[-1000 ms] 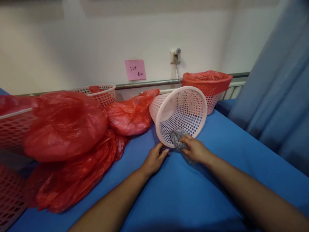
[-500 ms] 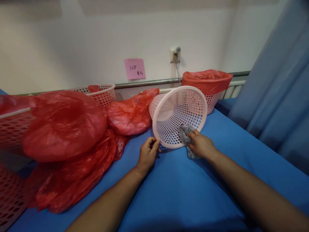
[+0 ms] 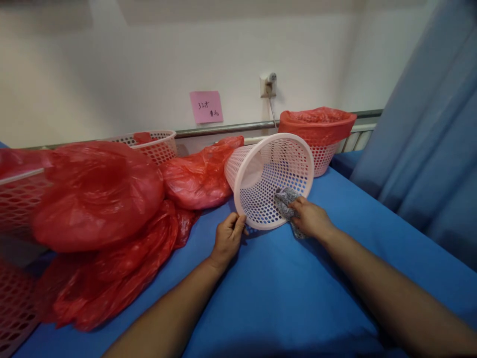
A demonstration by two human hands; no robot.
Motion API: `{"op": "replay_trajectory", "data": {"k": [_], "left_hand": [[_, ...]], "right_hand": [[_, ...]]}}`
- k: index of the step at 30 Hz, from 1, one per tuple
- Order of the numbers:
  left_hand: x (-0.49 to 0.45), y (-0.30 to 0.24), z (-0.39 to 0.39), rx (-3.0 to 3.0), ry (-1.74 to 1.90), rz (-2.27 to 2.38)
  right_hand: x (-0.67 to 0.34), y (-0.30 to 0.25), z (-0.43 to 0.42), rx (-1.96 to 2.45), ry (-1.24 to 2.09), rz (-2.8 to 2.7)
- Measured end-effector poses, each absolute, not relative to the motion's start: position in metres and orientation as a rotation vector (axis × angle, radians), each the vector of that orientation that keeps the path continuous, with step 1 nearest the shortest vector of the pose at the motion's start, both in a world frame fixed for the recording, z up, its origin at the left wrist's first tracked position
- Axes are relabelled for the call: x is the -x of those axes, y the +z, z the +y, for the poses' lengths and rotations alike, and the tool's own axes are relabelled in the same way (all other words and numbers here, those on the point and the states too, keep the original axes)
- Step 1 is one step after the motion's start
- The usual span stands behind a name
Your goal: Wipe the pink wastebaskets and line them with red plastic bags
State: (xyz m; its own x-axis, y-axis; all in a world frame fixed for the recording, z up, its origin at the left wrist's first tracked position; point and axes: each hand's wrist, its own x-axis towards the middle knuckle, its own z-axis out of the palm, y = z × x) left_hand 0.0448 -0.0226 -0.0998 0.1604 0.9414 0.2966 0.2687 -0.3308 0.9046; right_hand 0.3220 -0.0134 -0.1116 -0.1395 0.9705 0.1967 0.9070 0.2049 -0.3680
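1. A pink mesh basket [image 3: 261, 199] is laid on its side on the blue sheet [image 3: 283, 288], with its open mouth turned toward the camera.
2. The rim is gripped at about 7 o'clock of the mouth by the left hand [image 3: 226, 238]. The fingers [image 3: 238, 223] are curled around the rim's edge.
3. A grey cloth [image 3: 283, 200] is clenched in the right hand [image 3: 311, 219] and is pressed against the inside wall at about 4 o'clock of the mouth. It is bunched just ahead of the fingertips [image 3: 296, 204].
4. The left forearm is stretched forward from 7 o'clock of the view, with the wrist straight and the knuckles up.
5. The right forearm is brought in from 4 o'clock, with the hand palm down over the rim.
6. Red plastic bags [image 3: 97, 191] are piled at 9 o'clock of the basket, well apart from both hands.
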Motion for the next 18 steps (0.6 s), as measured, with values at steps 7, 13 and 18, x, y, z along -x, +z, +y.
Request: {"op": "replay_trajectory", "data": {"k": [7,13,18], "left_hand": [[-0.059,-0.120,-0.023,-1.782,0.971,1.035],[-0.051,-0.112,-0.022,-1.762,1.043,1.063],[-0.045,-0.104,-0.024,-1.680,1.198,1.145]], "right_hand": [[-0.285,-0.116,-0.034,1.376,0.408,-2.196],[-0.278,-0.116,-0.035,1.239,0.501,-2.171],[-0.315,-0.113,-0.020,1.674,0.269,-2.098]]}}
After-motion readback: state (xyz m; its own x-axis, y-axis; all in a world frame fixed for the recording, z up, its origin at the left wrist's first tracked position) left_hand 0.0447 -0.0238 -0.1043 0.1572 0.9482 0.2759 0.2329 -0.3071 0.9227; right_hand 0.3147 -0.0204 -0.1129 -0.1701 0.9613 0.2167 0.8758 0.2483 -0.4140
